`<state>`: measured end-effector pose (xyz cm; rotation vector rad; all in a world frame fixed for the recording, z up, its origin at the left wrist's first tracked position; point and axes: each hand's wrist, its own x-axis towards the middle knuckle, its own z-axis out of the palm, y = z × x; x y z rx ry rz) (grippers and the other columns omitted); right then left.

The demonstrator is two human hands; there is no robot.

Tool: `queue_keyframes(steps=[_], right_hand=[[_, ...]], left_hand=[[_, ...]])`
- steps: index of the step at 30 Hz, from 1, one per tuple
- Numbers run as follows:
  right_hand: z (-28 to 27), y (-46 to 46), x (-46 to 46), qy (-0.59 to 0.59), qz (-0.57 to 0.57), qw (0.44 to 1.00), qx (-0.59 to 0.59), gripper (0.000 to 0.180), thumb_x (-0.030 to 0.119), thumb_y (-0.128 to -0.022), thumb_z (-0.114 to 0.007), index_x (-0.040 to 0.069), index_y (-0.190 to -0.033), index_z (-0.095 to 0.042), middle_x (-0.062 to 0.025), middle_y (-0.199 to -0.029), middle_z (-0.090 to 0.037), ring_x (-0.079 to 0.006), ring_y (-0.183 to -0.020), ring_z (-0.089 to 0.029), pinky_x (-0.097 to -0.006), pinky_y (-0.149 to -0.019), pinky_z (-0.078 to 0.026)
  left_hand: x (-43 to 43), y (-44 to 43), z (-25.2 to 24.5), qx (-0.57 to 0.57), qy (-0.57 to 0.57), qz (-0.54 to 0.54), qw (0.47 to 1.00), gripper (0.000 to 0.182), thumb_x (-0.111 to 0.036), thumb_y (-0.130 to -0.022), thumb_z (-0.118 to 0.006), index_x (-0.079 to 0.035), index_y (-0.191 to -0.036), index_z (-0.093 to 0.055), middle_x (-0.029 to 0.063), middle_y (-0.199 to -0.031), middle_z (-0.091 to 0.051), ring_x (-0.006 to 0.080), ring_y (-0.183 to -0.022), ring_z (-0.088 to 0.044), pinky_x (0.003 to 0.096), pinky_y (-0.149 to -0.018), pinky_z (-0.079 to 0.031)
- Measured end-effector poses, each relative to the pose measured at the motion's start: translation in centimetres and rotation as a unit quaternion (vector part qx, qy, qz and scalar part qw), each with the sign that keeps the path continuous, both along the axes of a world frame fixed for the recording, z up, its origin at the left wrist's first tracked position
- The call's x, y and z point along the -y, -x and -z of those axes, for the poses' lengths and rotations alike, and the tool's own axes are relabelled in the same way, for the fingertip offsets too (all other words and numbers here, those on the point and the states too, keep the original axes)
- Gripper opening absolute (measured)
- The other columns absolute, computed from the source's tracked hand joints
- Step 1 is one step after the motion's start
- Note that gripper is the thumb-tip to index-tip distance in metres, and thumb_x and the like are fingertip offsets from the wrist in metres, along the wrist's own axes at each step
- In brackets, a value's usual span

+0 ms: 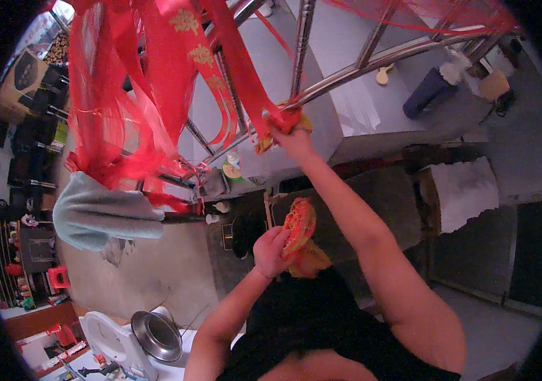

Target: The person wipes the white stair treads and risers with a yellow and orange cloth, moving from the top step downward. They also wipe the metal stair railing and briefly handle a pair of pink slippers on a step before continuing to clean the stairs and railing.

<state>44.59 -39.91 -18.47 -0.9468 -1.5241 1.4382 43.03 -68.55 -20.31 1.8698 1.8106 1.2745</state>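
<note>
My right hand (295,140) is stretched out to the metal rail frame (342,78), its fingers closed around a bunched red and yellow cloth (305,123). A wide red ribbon (240,52) runs down to that hand. Closer to my body, my left hand (269,251) holds a bundle of orange and yellow stringy material (300,221), with a loose yellow part hanging below. Long red ribbons (166,62), some with gold writing, and sheer red fabric (95,95) hang from the frame on the left. Parts of the cloth under my right fingers are hidden.
A pale blue towel (104,212) drapes over the rail at left. Beyond the frame stands a grey table (275,152) with a bottle (233,164) near its edge. A steel bowl (156,335) is at lower left, and a white cloth (464,193) lies to the right.
</note>
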Motion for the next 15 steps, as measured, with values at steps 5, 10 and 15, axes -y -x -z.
queue_keyframes(steps=[5,10,15], right_hand=[[-3.7,-7.6,3.5,-0.156,-0.062,0.97,0.177,0.046,0.03,-0.09,-0.075,0.005,-0.125,-0.061,-0.0142,-0.124,-0.065,-0.0304,-0.115,-0.062,-0.0411,-0.103,-0.046],[-14.0,-13.0,2.4,-0.282,0.035,0.936,0.207,0.04,0.024,-0.091,-0.071,0.011,-0.128,-0.061,-0.0156,-0.126,-0.06,-0.0361,-0.115,-0.061,-0.0428,-0.1,-0.048],[-19.9,-12.7,-2.7,-0.541,0.159,0.752,0.343,0.039,0.022,-0.089,-0.071,0.017,-0.127,-0.063,-0.0085,-0.117,-0.059,-0.0305,-0.103,-0.064,-0.0406,-0.083,-0.055]], left_hand=[[-0.1,0.2,-0.4,-0.023,0.013,-0.003,1.0,0.056,-0.024,-0.062,-0.081,-0.007,-0.114,-0.066,0.015,-0.109,-0.067,0.0355,-0.093,-0.067,0.0421,-0.079,-0.056],[0.0,0.0,-0.4,-0.039,-0.018,-0.009,0.999,0.055,-0.025,-0.064,-0.081,-0.007,-0.114,-0.066,0.0145,-0.11,-0.067,0.0354,-0.093,-0.067,0.0421,-0.079,-0.056],[0.0,0.1,-0.4,-0.026,-0.024,-0.018,0.999,0.053,-0.024,-0.065,-0.079,-0.008,-0.113,-0.066,0.0144,-0.11,-0.067,0.035,-0.094,-0.067,0.0423,-0.079,-0.056]])
